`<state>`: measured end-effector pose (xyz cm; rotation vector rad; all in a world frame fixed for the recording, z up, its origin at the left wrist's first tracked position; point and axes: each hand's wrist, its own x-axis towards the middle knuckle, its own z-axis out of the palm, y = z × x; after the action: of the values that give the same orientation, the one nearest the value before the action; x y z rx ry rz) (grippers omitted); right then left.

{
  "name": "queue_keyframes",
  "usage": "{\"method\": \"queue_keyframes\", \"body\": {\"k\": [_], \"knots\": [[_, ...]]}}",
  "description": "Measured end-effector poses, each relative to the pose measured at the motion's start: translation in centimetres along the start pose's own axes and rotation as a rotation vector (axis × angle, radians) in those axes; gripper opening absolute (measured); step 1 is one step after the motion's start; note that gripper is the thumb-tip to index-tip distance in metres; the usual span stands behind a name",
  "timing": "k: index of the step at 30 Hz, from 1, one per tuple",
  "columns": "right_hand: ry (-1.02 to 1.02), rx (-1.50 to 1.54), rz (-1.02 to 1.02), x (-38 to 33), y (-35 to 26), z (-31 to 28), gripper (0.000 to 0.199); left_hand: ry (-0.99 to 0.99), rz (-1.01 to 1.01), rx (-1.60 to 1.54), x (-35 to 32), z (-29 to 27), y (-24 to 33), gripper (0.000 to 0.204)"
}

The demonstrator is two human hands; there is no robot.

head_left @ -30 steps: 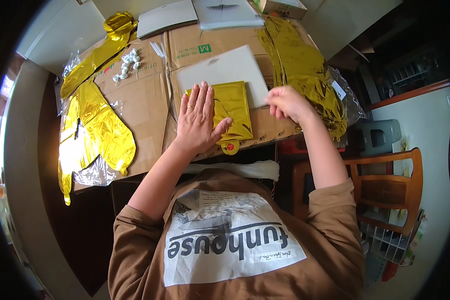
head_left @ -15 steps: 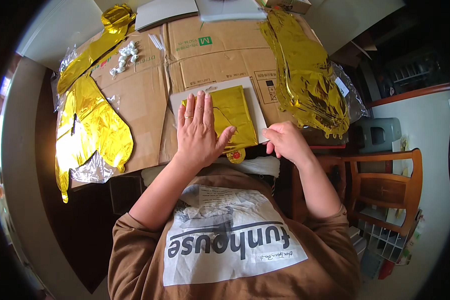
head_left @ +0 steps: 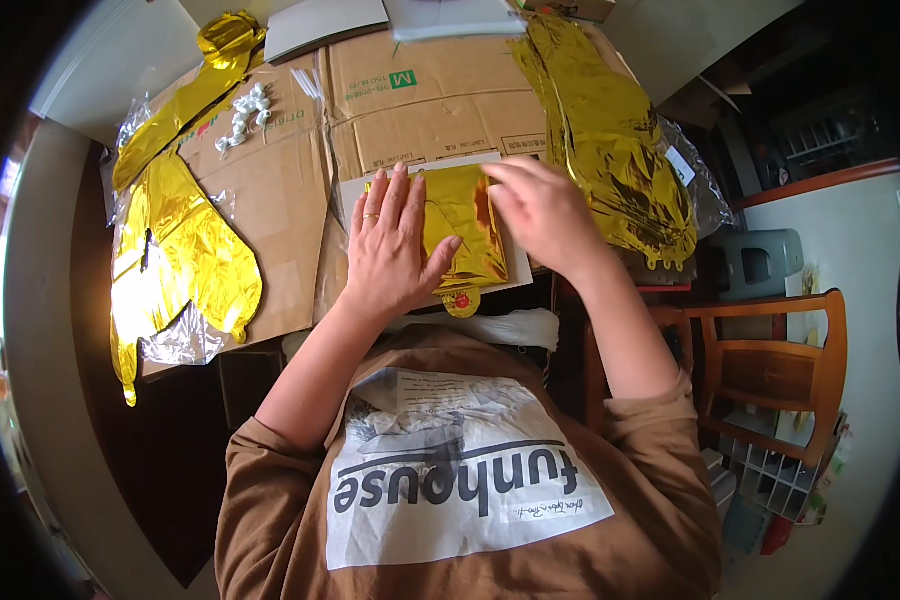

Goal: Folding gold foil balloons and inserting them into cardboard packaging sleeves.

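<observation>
A folded gold foil balloon (head_left: 460,238) lies on a white card (head_left: 519,272) at the table's near edge. Its small rounded tab (head_left: 461,302) with a red mark sticks out below the card. My left hand (head_left: 388,250) rests flat on the foil's left part, fingers stretched out and thumb apart. At the foil's upper right corner is my right hand (head_left: 552,218), its fingers bent and drawn together, reflected in the foil. Whatever the right fingertips may pinch is hidden.
Flattened cardboard (head_left: 400,120) covers the table. Crumpled gold foil balloons (head_left: 195,235) lie left, and a gold foil stack (head_left: 610,140) lies right. Small bundles of white string (head_left: 245,115) and white sticks (head_left: 307,83) sit farther back. A wooden chair (head_left: 820,370) stands at right.
My right hand has moved up and left from the card's lower right corner to the foil's upper right corner. My left hand stays flat on the foil, shifted slightly left.
</observation>
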<state>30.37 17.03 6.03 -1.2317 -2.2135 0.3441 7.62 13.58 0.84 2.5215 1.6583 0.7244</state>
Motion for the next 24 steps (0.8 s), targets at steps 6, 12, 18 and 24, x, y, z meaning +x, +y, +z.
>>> {"method": "queue_keyframes", "body": {"k": [6, 12, 18, 24], "knots": [[-0.169, -0.233, -0.073, -0.5, 1.5, 4.7, 0.052, -0.010, -0.009, -0.032, -0.3, -1.0, -1.4, 0.070], [-0.124, -0.189, -0.126, -0.7, 1.7, 5.0, 0.053, -0.056, 0.006, -0.013, -1.0, -1.4, -2.4, 0.073], [-0.080, -0.122, -0.169, -1.3, 2.5, 5.8, 0.050, -0.083, 0.037, 0.002, -1.2, -1.6, -2.6, 0.076], [-0.126, -0.067, -0.196, -0.6, 3.7, 5.2, 0.047, -0.089, 0.055, -0.003, -1.1, -2.0, -3.3, 0.077]]}}
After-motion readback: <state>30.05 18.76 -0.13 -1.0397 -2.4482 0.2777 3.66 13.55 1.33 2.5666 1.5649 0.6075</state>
